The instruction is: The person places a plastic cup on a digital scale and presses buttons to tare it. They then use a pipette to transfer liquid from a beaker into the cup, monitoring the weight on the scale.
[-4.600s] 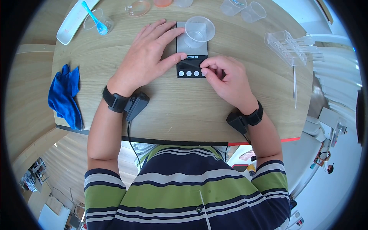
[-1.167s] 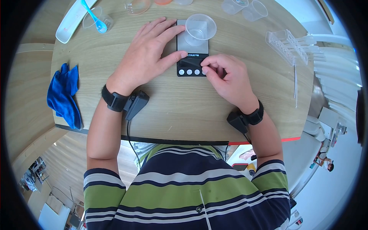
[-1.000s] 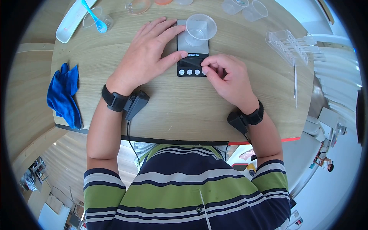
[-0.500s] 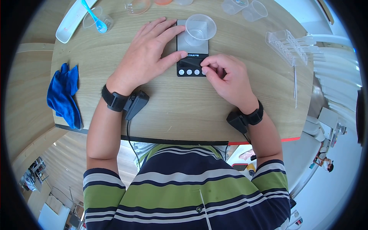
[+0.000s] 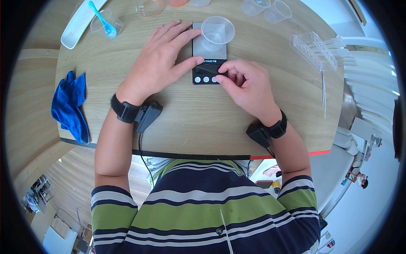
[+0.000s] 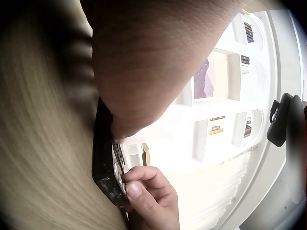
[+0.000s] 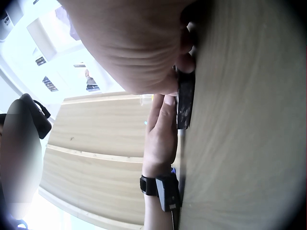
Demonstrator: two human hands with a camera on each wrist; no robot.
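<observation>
A pocket digital scale (image 5: pixel 216 55), black with a grey weighing plate and round white buttons, lies on the table. On its plate stands a clear plastic cup (image 5: pixel 218 33). My left hand (image 5: pixel 158 61) rests flat along the scale's left side, fingers spread, the thumb tip just above the display and the index fingertip near the cup. At the front right corner is my right hand (image 5: pixel 247 86), loosely curled. Its thumb tip lies over the right-hand buttons and its index fingertip at the display's edge, as the left wrist view of the scale (image 6: pixel 106 167) also shows.
A blue cloth (image 5: pixel 69 108) lies at the left table edge. Behind it are a white tray (image 5: pixel 78 31) and a cup holding a blue spoon (image 5: pixel 99 19). More cups (image 5: pixel 277 12) stand at the back. A clear plastic rack (image 5: pixel 317 51) with slim tools is at the right.
My right thumb has shifted slightly left over the buttons, from the rightmost one. The whole view has drifted a little. My left hand, the scale and the cup keep their arrangement.
</observation>
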